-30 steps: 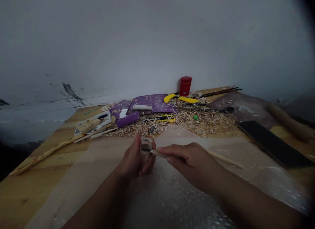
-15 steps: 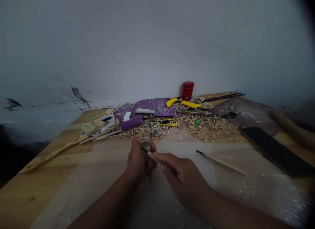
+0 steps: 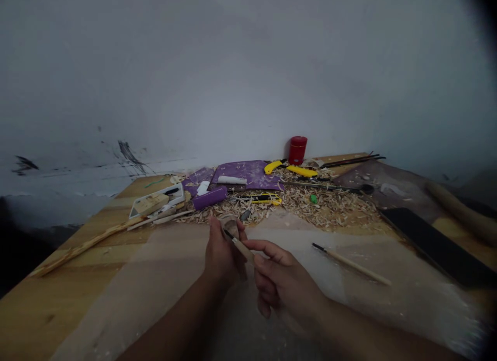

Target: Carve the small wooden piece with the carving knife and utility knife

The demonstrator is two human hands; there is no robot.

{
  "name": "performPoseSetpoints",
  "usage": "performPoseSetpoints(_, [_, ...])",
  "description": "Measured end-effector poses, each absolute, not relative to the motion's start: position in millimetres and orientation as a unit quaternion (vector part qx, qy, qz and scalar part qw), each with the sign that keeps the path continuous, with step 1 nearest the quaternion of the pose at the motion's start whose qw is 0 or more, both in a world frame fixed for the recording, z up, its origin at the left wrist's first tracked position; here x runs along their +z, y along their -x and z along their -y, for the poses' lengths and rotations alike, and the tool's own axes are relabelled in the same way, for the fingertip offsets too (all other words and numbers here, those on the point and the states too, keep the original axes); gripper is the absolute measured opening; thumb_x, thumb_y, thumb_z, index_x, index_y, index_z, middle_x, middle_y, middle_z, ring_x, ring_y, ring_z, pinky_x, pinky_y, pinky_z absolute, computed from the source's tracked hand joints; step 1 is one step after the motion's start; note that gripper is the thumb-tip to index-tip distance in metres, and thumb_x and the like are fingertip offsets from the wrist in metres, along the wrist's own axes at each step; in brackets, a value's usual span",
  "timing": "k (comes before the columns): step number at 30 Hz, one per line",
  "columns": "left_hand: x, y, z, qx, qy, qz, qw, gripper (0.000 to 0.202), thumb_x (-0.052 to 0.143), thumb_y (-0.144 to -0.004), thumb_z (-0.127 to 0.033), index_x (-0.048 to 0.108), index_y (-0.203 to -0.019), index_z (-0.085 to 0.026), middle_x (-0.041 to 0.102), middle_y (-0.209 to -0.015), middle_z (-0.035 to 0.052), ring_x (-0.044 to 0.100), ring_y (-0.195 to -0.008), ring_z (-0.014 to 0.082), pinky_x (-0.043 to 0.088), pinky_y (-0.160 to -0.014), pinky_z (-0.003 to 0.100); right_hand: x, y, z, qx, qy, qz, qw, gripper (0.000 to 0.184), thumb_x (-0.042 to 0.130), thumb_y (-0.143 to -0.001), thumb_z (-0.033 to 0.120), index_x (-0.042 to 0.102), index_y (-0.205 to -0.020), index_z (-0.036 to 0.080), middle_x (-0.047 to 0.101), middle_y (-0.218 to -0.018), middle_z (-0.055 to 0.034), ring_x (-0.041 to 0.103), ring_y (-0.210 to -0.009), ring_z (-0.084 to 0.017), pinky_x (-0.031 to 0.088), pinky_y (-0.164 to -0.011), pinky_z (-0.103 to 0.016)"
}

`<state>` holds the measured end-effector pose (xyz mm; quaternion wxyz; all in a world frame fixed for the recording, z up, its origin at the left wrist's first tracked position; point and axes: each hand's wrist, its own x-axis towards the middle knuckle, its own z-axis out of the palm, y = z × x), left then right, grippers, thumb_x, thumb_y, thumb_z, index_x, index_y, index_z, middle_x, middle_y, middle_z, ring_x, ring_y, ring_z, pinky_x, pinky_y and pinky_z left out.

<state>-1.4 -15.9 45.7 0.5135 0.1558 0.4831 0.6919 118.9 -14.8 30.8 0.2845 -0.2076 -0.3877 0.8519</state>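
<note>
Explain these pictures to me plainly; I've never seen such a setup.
There is no machine: a person works bare-handed, seen from one camera worn on the head, looking forward and down. The left hand holds a small piece, seemingly wood. The right hand holds a slim tool, its dark tip at that piece. On the wooden table lie a translucent plastic sheet, wood shavings, a second slim tool and a dark slab; a red canister stands near the wall.
</note>
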Motion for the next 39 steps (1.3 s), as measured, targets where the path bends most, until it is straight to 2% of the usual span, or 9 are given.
performPoseSetpoints(4, [45.3, 2.6, 18.7, 0.694, -0.201, -0.460, 0.516, 0.059, 0.033, -0.072, -0.069, 0.055, -0.064, -0.015, 0.046, -0.036, -0.0022, 0.036, -0.026, 0.0082, 0.027, -0.029, 0.018, 29.8, -124.0, 8.3, 0.844, 0.210, 0.399, 0.290, 0.036, 0.061, -0.075, 0.038, 0.056, -0.105, 0.019, 0.031, -0.040, 0.0121, 0.021, -0.032, -0.003, 0.039, -0.034, -0.019])
performPoseSetpoints(10, [45.1, 5.8, 22.8, 0.679, -0.228, -0.439, 0.542, 0.061, 0.026, -0.075, -0.068, 0.054, -0.067, -0.015, 0.046, -0.034, -0.0024, 0.036, -0.025, 0.0083, 0.027, -0.029, 0.018, 23.9, -123.0, 5.9, 0.832, 0.175, 0.443, 0.284, 0.034, 0.056, -0.078, 0.039, 0.055, -0.107, 0.020, 0.029, -0.039, 0.0125, 0.022, -0.033, -0.004, 0.041, -0.037, -0.021])
performPoseSetpoints(13, [44.7, 6.1, 23.3, 0.687, -0.238, -0.448, 0.521, 0.062, 0.027, -0.074, -0.070, 0.054, -0.068, -0.015, 0.050, -0.038, -0.0018, 0.037, -0.026, 0.0085, 0.028, -0.029, 0.019, 26.2, -125.5, 8.9, 0.766, 0.204, 0.528, 0.304, 0.034, 0.051, -0.082, 0.039, 0.055, -0.111, 0.022, 0.035, -0.042, 0.0103, 0.029, -0.035, -0.006, 0.043, -0.040, -0.022])
performPoseSetpoints(17, [44.7, 4.4, 24.0, 0.681, -0.243, -0.452, 0.523, 0.063, 0.022, -0.076, -0.069, 0.054, -0.068, -0.015, 0.049, -0.036, -0.0012, 0.039, -0.027, 0.0100, 0.030, -0.030, 0.020, 34.6, -134.2, 10.0, 0.514, 0.263, 0.734, 0.359, 0.031, 0.046, -0.086, 0.029, 0.055, -0.116, 0.028, 0.064, -0.077, -0.0001, 0.057, -0.060, -0.011, 0.048, -0.059, -0.025])
performPoseSetpoints(20, [46.1, 3.6, 24.8, 0.660, -0.234, -0.439, 0.564, 0.064, 0.016, -0.079, -0.066, 0.054, -0.067, -0.016, 0.040, -0.027, -0.0024, 0.032, -0.022, 0.0099, 0.027, -0.028, 0.019, 40.1, -139.6, 6.7, 0.389, 0.247, 0.800, 0.383, 0.032, 0.043, -0.087, 0.023, 0.054, -0.117, 0.030, 0.067, -0.098, -0.0002, 0.062, -0.085, -0.014, 0.047, -0.078, -0.028])
performPoseSetpoints(23, [47.9, 5.8, 25.5, 0.647, -0.242, -0.402, 0.601, 0.062, 0.017, -0.079, -0.065, 0.054, -0.067, -0.017, 0.038, -0.026, -0.0029, 0.026, -0.019, 0.0090, 0.024, -0.026, 0.019, 43.5, -143.4, 1.0, 0.348, 0.245, 0.818, 0.386, 0.035, 0.043, -0.087, 0.020, 0.053, -0.119, 0.030, 0.064, -0.108, 0.0010, 0.060, -0.096, -0.015, 0.047, -0.083, -0.029])
performPoseSetpoints(30, [48.3, 15.5, 26.8, 0.614, -0.269, -0.380, 0.637, 0.061, 0.019, -0.079, -0.064, 0.055, -0.071, -0.016, 0.041, -0.029, -0.0032, 0.026, -0.021, 0.0076, 0.027, -0.027, 0.019, 54.5, -154.3, -8.4, 0.349, 0.250, 0.838, 0.336, 0.034, 0.046, -0.084, 0.018, 0.055, -0.115, 0.030, 0.065, -0.105, 0.0034, 0.062, -0.089, -0.013, 0.048, -0.076, -0.026])
performPoseSetpoints(34, [45.2, 14.4, 26.6, 0.573, -0.294, -0.397, 0.654, 0.060, 0.018, -0.080, -0.064, 0.055, -0.079, -0.016, 0.044, -0.030, -0.0029, 0.026, -0.020, 0.0075, 0.029, -0.027, 0.018, 61.3, -160.1, -10.5, 0.288, 0.250, 0.868, 0.317, 0.036, 0.047, -0.083, 0.019, 0.054, -0.116, 0.031, 0.066, -0.103, 0.0032, 0.062, -0.085, -0.014, 0.047, -0.073, -0.025])
performPoseSetpoints(39, [45.3, 14.5, 24.1, 0.542, -0.330, -0.387, 0.669, 0.039, 0.025, -0.086, -0.049, 0.048, -0.097, -0.020, 0.053, -0.042, -0.0026, 0.029, -0.022, 0.0070, 0.034, -0.026, 0.019, 65.8, -169.7, -17.7, 0.175, 0.281, 0.896, 0.295, 0.025, 0.050, -0.081, 0.021, 0.062, -0.102, 0.025, 0.067, -0.093, -0.0029, 0.061, -0.080, -0.018, 0.043, -0.071, -0.030])
